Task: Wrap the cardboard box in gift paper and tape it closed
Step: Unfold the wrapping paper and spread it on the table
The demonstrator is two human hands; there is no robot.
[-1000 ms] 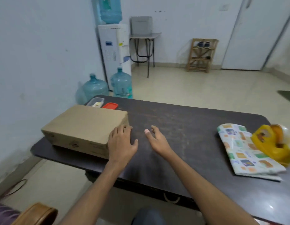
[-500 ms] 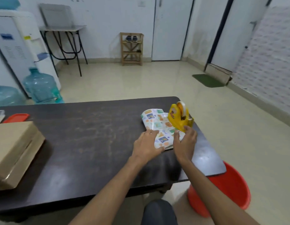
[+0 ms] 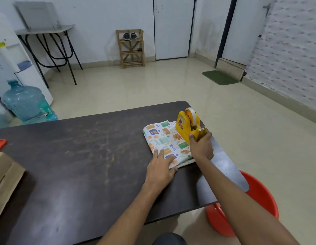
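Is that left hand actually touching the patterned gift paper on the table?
Touching. The head view shows the left hand with straight fingers lying flat on the near corner of the gift paper.

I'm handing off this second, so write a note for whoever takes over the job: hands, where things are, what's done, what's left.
Left hand: flat on the near edge of the folded paper, fingers straight.
Right hand: grips the dispenser by its near end, at the paper's right side.
Box: far left on the table, partly out of view, bare.
Done: nothing wrapped or taped.
Left: set the dispenser aside, unfold the paper, bring the box onto it, wrap, tape.
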